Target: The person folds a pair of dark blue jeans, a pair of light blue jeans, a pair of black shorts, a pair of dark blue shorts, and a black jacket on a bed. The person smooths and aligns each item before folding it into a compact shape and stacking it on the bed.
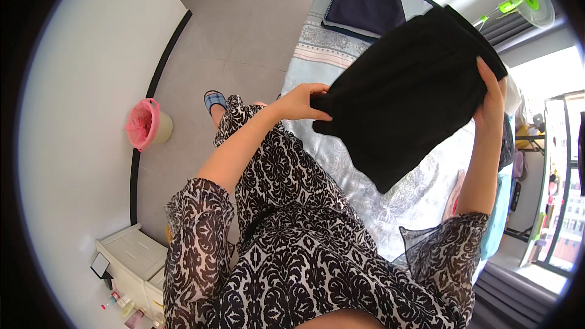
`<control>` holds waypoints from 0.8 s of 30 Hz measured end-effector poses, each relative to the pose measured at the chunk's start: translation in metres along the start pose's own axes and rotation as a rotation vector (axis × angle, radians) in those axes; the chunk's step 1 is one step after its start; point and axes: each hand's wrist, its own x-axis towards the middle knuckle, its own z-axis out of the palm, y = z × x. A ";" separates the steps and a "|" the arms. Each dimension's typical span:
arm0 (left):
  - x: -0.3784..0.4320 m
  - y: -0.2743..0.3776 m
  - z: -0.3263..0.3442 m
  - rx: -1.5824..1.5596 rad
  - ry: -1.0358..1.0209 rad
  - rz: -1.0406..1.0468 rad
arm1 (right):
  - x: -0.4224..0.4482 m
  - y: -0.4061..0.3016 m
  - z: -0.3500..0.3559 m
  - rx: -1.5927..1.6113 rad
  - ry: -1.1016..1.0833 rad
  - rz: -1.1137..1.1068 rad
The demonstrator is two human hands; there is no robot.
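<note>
A black cloth garment [402,96] hangs above the bed, held between both hands and laid over itself. My left hand [304,102] pinches its narrow end between thumb and fingers. At the opposite end, my right hand [492,91] grips near a straight band-like edge, its thumb on top and the other fingers mostly hidden behind the cloth. Beyond it, a stack of folded dark clothes [365,0] lies on the bed, partly covered from view by the black garment.
A bed with a pale patterned sheet [315,77] stretches before me. A pink-lined waste bin [162,128] stands by the left wall. White drawers [135,251] sit at lower left. A fan with green parts [530,2] is at upper right, and light blue cloth [496,219] lies at the right bed edge.
</note>
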 end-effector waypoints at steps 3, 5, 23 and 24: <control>0.005 -0.010 -0.001 -0.045 -0.089 -0.110 | -0.002 0.002 -0.023 0.120 0.069 0.041; 0.012 -0.021 0.002 0.148 0.102 -0.022 | -0.003 0.000 -0.032 0.158 0.092 0.055; 0.045 -0.004 0.064 -1.405 0.162 -0.231 | -0.069 -0.020 -0.045 0.072 -0.035 0.037; 0.039 0.001 0.059 -1.411 0.194 -0.233 | -0.070 -0.017 -0.048 0.038 0.007 0.057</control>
